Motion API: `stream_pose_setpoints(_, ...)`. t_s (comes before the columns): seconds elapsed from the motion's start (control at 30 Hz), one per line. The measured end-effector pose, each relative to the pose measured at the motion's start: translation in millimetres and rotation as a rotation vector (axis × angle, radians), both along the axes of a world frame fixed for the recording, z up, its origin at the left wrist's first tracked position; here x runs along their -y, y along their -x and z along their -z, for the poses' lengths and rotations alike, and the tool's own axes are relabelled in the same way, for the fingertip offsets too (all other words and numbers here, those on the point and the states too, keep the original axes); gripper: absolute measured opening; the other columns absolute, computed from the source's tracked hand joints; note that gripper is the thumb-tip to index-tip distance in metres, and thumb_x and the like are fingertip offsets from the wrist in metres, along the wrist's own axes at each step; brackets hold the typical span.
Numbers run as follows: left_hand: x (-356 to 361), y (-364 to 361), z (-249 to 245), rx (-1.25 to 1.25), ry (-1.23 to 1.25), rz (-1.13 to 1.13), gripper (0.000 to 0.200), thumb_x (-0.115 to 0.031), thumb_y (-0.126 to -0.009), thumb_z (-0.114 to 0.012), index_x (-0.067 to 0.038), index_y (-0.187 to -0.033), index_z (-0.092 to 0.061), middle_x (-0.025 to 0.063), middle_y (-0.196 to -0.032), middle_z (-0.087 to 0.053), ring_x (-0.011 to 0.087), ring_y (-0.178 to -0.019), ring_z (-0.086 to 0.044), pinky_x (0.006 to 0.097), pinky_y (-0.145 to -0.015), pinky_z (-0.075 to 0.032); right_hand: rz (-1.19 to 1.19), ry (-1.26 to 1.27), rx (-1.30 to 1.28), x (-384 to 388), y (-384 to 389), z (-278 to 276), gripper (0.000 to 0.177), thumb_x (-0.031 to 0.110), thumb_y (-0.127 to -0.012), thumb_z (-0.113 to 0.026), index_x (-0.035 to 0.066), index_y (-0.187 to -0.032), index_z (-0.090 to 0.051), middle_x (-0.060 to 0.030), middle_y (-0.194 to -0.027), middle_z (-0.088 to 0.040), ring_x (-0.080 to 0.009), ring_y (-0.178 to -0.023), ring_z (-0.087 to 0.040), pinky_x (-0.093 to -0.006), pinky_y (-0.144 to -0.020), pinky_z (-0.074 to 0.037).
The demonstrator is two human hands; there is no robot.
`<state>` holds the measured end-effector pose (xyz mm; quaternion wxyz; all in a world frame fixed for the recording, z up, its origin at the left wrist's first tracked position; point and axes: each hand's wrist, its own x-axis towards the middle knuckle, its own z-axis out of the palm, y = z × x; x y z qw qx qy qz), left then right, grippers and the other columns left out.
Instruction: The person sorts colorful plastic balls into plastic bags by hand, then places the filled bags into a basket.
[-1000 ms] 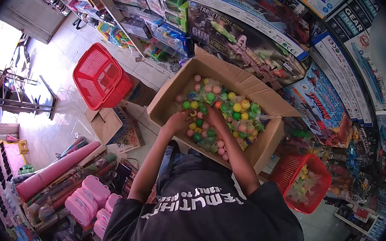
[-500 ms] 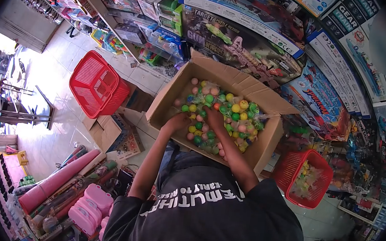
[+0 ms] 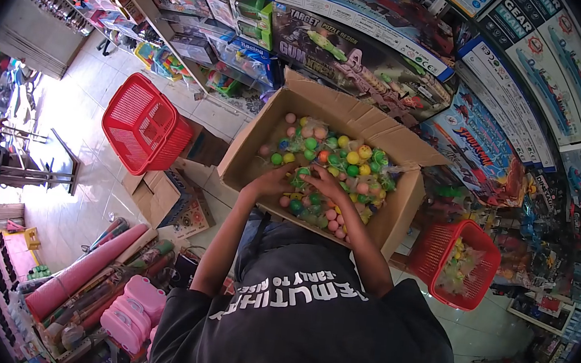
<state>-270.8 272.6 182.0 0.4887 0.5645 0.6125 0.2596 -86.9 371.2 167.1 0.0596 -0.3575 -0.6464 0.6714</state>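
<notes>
An open cardboard box (image 3: 249, 155) stands in front of my body with many small balls in it, pink, yellow, green and orange, partly packed in clear plastic bags. Both my hands reach down into it over its near side. My left hand (image 3: 275, 180) and my right hand (image 3: 326, 183) face each other with fingers curled in at a clear plastic bag of balls (image 3: 301, 175), which they appear to grip from either side. Its lower part merges with the balls beneath. Loose-looking pink balls (image 3: 334, 221) lie just below my right hand.
To the left a red plastic basket (image 3: 143, 125) sits near a smaller open carton (image 3: 156, 200). Another red basket (image 3: 465, 296) at the right holds bagged balls. Boxed toys (image 3: 358, 62) stand stacked behind the box. Pink rolls (image 3: 86, 270) and pink cases (image 3: 131, 313) are at lower left.
My hands have come from deeper among the balls to a bag between them, and their fingers now face each other. The view has shifted slightly.
</notes>
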Motion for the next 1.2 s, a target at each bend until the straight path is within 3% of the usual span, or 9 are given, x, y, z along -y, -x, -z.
stream_pose_setpoints(0.07, 0.4, -1.2, -0.4, 0.023, 0.011, -0.018, 0.064, -0.023, -0.073, -0.066, -0.008, -0.128, -0.038, 0.0213, -0.115, -0.053, 0.0330, -0.105, -0.053, 0.0385, -0.088, -0.042, -0.003, 0.199, -0.027, 1.1, 4.4, 8.2, 0.050, 0.033, -0.081, -0.065, 0.001, -0.115, -0.049, -0.0097, -0.101, -0.059, -0.0176, -0.090, -0.057, -0.0290, -0.073, -0.048)
stream_pose_setpoints(0.4, 1.2, 5.5, 8.2, -0.067, -0.103, -0.176, 0.060, -0.021, -0.075, -0.064, -0.005, -0.127, -0.038, 0.0241, -0.105, -0.057, 0.0345, -0.101, -0.056, 0.0384, -0.083, -0.044, 0.057, 0.205, -0.114, 14.3, 16.6, 6.5, 0.058, 0.027, -0.078, -0.068, 0.006, -0.124, -0.039, -0.0061, -0.110, -0.052, -0.0134, -0.098, -0.051, -0.0252, -0.075, -0.046)
stream_pose_setpoints(0.47, 0.1, 6.8, 15.3, -0.044, -0.128, -0.249, 0.054, -0.023, -0.078, -0.064, -0.001, -0.123, -0.042, 0.0213, -0.101, -0.058, 0.0286, -0.089, -0.062, 0.0360, -0.072, -0.049, 0.044, 0.102, -0.163, 14.0, 14.1, 10.8, 0.047, 0.024, -0.079, -0.067, 0.006, -0.117, -0.045, -0.0042, -0.100, -0.055, -0.0119, -0.091, -0.052, -0.0244, -0.073, -0.044)
stream_pose_setpoints(0.67, -3.1, 10.7, 14.6, -0.006, -0.091, -0.310, 0.050, -0.026, -0.080, -0.063, -0.001, -0.118, -0.044, 0.0192, -0.102, -0.058, 0.0271, -0.084, -0.062, 0.0341, -0.068, -0.050, 0.014, -0.057, -0.098, 10.0, 14.0, 3.7, 0.022, 0.020, -0.082, -0.063, 0.002, -0.094, -0.056, -0.0013, -0.084, -0.056, -0.0088, -0.076, -0.050, -0.0248, -0.067, -0.041)
stream_pose_setpoints(0.9, -0.5, 9.9, 11.3, 0.150, 0.040, -0.401, 0.058, -0.020, -0.077, -0.063, -0.004, -0.127, -0.038, 0.0202, -0.106, -0.058, 0.0294, -0.097, -0.059, 0.0361, -0.078, -0.047, 0.042, -0.279, -0.072, 5.4, 23.6, -3.4, 0.024, 0.024, -0.084, -0.060, 0.000, -0.088, -0.055, -0.0043, -0.080, -0.056, -0.0107, -0.077, -0.051, -0.0264, -0.068, -0.041)
stream_pose_setpoints(0.97, 0.4, 12.4, 2.7, 0.092, -0.302, -0.216, 0.061, -0.021, -0.079, -0.062, -0.008, -0.132, -0.034, 0.0162, -0.115, -0.054, 0.0254, -0.098, -0.058, 0.0333, -0.076, -0.049, 0.043, -0.321, -0.034, 3.7, 25.8, -8.2, 0.024, 0.024, -0.085, -0.059, 0.001, -0.084, -0.054, -0.0039, -0.074, -0.053, -0.0118, -0.072, -0.050, -0.0275, -0.066, -0.041)
stream_pose_setpoints(1.0, 0.6, 12.8, 8.4, 0.100, -0.304, -0.210, 0.061, -0.021, -0.079, -0.062, -0.008, -0.132, -0.034, 0.0162, -0.115, -0.054, 0.0254, -0.098, -0.058, 0.0333, -0.076, -0.049, 0.048, -0.324, -0.027, 1.3, 27.0, -12.8, 0.024, 0.024, -0.085, -0.059, 0.001, -0.084, -0.054, -0.0039, -0.074, -0.053, -0.0118, -0.072, -0.050, -0.0275, -0.066, -0.041)
stream_pose_setpoints(1.1, 4.9, 12.0, 15.0, 0.042, -0.291, -0.126, 0.059, -0.015, -0.079, -0.058, -0.011, -0.132, -0.035, 0.0156, -0.120, -0.051, 0.0255, -0.102, -0.056, 0.0343, -0.082, -0.046, -0.017, -0.274, 0.001, -0.8, 34.2, -17.8, 0.025, 0.025, -0.086, -0.059, 0.001, -0.079, -0.051, -0.0022, -0.069, -0.049, -0.0104, -0.068, -0.046, -0.0276, -0.062, -0.039)
stream_pose_setpoints(1.2, 1.3, 14.6, -2.5, 0.121, -0.041, -0.139, 0.056, -0.011, -0.079, -0.056, -0.013, -0.131, -0.037, 0.0148, -0.120, -0.052, 0.0242, -0.098, -0.057, 0.0332, -0.082, -0.045, -0.047, -0.209, -0.075, -5.3, 45.1, -8.5, 0.026, 0.025, -0.086, -0.058, 0.002, -0.077, -0.049, 0.0001, -0.067, -0.046, -0.0083, -0.066, -0.043, -0.0269, -0.059, -0.037)
